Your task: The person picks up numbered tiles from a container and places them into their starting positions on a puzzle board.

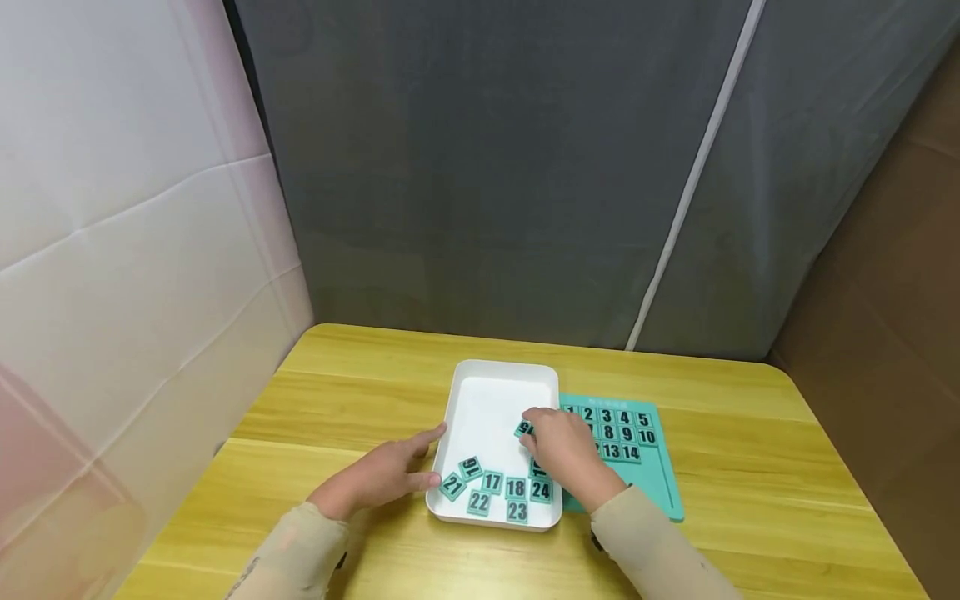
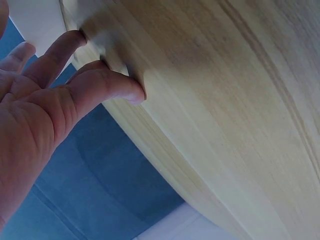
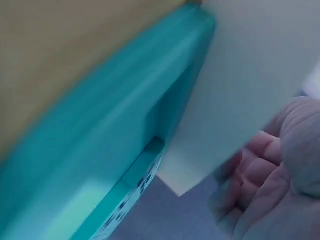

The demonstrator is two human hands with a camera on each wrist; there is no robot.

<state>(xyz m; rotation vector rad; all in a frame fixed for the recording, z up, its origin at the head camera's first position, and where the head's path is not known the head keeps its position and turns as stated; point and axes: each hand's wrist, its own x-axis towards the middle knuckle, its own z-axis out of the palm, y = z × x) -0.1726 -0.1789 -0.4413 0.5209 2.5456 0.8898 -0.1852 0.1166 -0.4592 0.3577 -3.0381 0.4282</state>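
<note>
My right hand (image 1: 566, 450) pinches a teal number tile (image 1: 523, 428) marked 15 above the right side of a white tray (image 1: 504, 372). In the tray's near half lie several more tiles, among them 21 (image 1: 452, 487), 17 (image 1: 492, 482), 22 (image 1: 478, 502) and 24 (image 1: 541, 490). My left hand (image 1: 381, 473) is at the tray's left wall, thumb and fingers spread and right at the rim. In the left wrist view, the fingers of that left hand (image 2: 60, 85) are loosely bent. Curled fingers of the right hand (image 3: 265, 175) show in the right wrist view, the tile hidden there.
Right of the tray, partly under my right forearm, lies a teal number board (image 1: 660, 483). Tiles in order fill its upper rows, the last visible one being 14 (image 1: 631, 453). Both stand on a wooden table (image 1: 360, 375), with a grey curtain (image 1: 480, 167) behind.
</note>
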